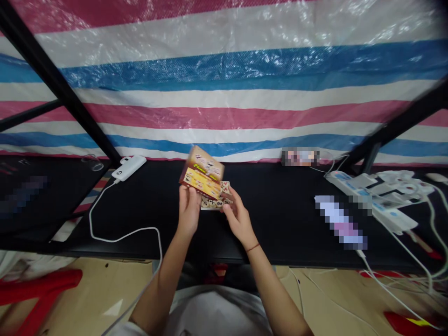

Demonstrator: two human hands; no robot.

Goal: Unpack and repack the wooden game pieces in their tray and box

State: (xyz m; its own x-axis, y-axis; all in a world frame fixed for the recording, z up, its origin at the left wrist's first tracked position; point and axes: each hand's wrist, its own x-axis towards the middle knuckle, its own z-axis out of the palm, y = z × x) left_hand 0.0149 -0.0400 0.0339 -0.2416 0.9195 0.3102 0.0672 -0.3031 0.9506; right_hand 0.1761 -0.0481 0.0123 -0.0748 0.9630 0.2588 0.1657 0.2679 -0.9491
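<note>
Firstly, two hands, the person's own, both drawn in narrow and raised just above the bench; the left hand (189, 210) holds one printed cardboard box (202, 172), yellow, red and tan, tilted up between the hands; the right hand (240, 217) pinches one shallow tray of game pieces (212, 203) at the box's lower right corner, its fingers (227, 198) touching the tray's edge; at least five round cream game pieces (212, 203) with dark markings show in the tray, the rest hidden by the fingers and the box, so the full count cannot be told; one red cord bracelet (252, 247) on the right wrist; one grey shirt front (217, 312) below the forearms.

Around these, on one black-topped bench (276, 233): one white power bank (129, 168) to the left, with one white cable (122, 236) looping from it along the bench; one clear ring-shaped object (93, 163) just beside it; two white power strips (371, 196) to the right, tangled in white leads; three pixelated, unreadable items (339, 223), one of them lying in front of the strips.

Beyond and below: two red plastic stools (38, 289), partly in view on the tan floor (94, 298); two black metal frame bars (59, 79); one pink, white and blue striped tarpaulin (224, 107) behind everything.
</note>
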